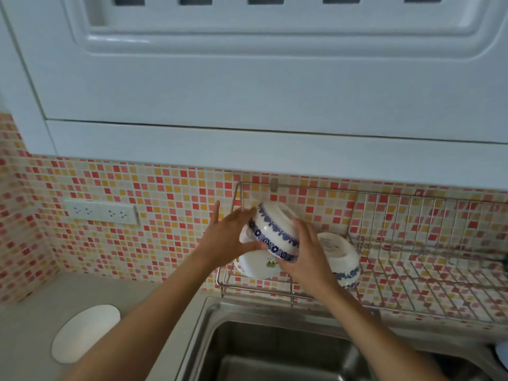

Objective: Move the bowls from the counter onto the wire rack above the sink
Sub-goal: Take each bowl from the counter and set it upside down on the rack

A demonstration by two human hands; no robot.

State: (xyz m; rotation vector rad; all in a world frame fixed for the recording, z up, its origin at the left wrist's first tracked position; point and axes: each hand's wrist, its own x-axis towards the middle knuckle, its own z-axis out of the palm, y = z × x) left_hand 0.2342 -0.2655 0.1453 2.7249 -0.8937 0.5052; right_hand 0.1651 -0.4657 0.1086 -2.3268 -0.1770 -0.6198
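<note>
Head view looks down past a white wall cabinet [247, 78] and a wall of small red, orange and cream mosaic tiles [170, 193], with a grey bench [33, 306] at lower left and a steel sink [275, 350] set into its right end. Fixed to the tiles above the sink's back edge hangs the wire rack [412, 270], a long steel basket running off toward the right edge of the picture. At the rack's left end, both hands hold a stack of bowls [275, 233], white with blue flower bands, tipped on its side with the feet toward the wall; it looks like two or three nested together, though blur makes the count unsure. The left hand [231, 237] presses its open palm and spread fingers against the stack's left side, thumb underneath, and the right hand [302, 254] wraps over the lower right rim, so each grip is closed on the stack. Beneath them a white bowl with a green motif [259, 266] leans in the rack's left corner, and a blue-patterned bowl [342, 261] sits upside down just right of the right hand. On the bench's front left part lies a white oval dish [85, 332], and a white socket strip [101, 211] is mounted on the tiles above the bench.
</note>
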